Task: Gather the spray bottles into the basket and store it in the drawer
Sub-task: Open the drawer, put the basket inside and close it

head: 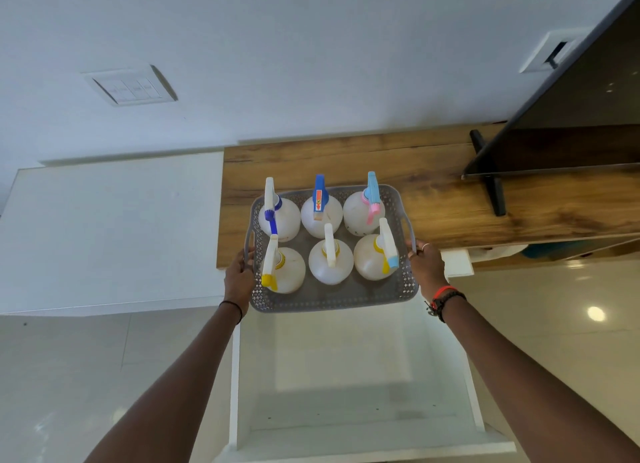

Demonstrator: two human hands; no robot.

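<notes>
- Both hands grasp the basket (332, 303) by its side handles: left hand (239, 275) curled round the left handle, right hand (426, 266) round the right one, fingers hooked through the cut-outs.
- Six spray bottles (330, 265) stand upright inside in two rows of three, trigger heads up. None shows outside the basket, so gathering looks done.
- Basket straddles the front edge of the wooden countertop (433, 192): far row above the wood, near row out past the edge. Can't tell whether the far end rests on the wood or is lifted clear.
- Drawer (346, 376) is pulled open directly below, toward the person; white, nothing seen in it.
- Judged step: moving the loaded basket from countertop to drawer.
- Next move calls for drawing it back clear of the edge, keeping it level so the bottles don't tip, then lowering it straight between the drawer walls.
- Width fit looks close; hands on the side handles may foul the walls.
- After that, the drawer needs pushing shut. Clearance for the trigger heads under the countertop can't be judged from this view.
- TV (571, 116) stands on the same countertop to the right, well apart from the basket.
</notes>
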